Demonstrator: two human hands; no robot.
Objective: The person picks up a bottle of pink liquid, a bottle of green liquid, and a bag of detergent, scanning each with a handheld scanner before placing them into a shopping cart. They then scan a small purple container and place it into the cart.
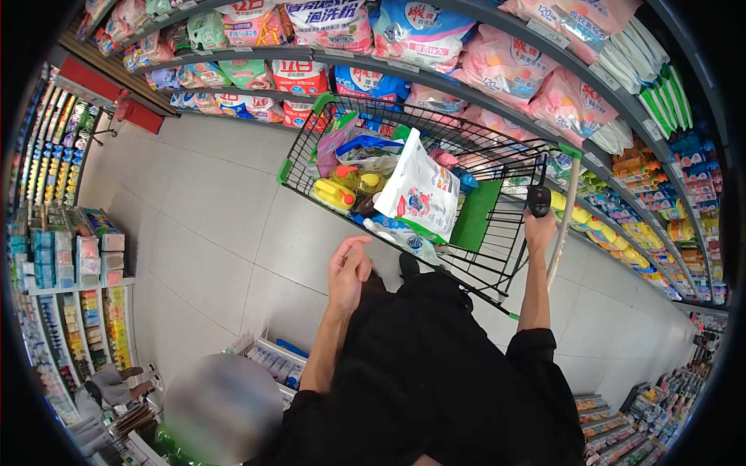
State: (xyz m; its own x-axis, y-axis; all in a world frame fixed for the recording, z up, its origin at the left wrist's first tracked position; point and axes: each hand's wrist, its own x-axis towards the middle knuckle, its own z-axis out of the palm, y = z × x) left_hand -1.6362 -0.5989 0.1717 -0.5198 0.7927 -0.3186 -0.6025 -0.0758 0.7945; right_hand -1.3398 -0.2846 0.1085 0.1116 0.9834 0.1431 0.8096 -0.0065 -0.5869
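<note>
My right hand (pixel 539 231) grips a black handheld device (pixel 538 199), shaped like a barcode scanner, by the shopping cart's handle end. My left hand (pixel 350 268) is raised over the floor beside the cart, fingers loosely bent, nothing visible in it. The black wire shopping cart (pixel 497 268) has green corners and a green panel (pixel 475 216). A white printed bag (pixel 423 190) leans on top of the goods inside. Around it lie a yellow bottle (pixel 334 194), a blue-and-white pack (pixel 408 237), a pink-topped bottle (pixel 444 158) and other packs partly hidden by the bag.
Shelves of detergent bags (pixel 427 35) curve along the far side and right. Bottles fill the lower right shelves (pixel 614 233). At left stands a rack of packaged goods (pixel 78 248). Grey tiled floor (pixel 206 194) stretches left of the cart. Another person (pixel 116 384) is at lower left.
</note>
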